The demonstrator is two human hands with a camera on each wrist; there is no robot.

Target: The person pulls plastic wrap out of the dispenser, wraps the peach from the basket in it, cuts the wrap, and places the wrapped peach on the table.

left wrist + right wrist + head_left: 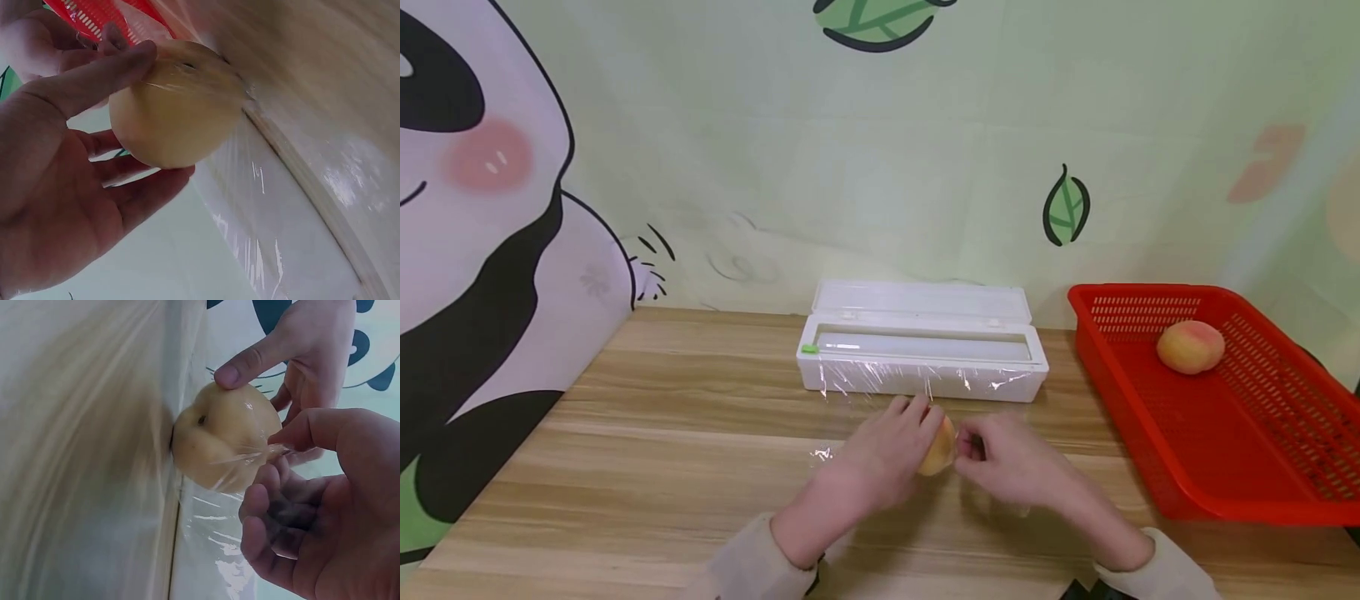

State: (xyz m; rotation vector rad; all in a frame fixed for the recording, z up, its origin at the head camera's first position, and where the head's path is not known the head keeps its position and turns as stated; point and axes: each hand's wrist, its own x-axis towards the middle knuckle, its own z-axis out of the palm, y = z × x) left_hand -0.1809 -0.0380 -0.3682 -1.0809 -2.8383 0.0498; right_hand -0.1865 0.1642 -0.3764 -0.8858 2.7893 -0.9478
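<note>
A yellow peach (940, 450) sits on the wooden table in front of a white cling film box. My left hand (880, 458) grips it from the left; in the left wrist view the thumb lies on one side of the peach (181, 122) and the fingers on the other. Clear cling film (215, 537) stretches from the box and lies over part of the fruit. At the peach's right side, my right hand (1015, 460) pinches a gathered bit of film between thumb and index finger, as the right wrist view shows. The peach's stem hollow faces that camera.
The white cling film box (925, 383) stands with its lid raised, a film roll inside and a green slider (809, 349) at its left end. To the right is a red plastic basket (1150, 442) holding another peach (1191, 347). A printed cloth hangs behind the table.
</note>
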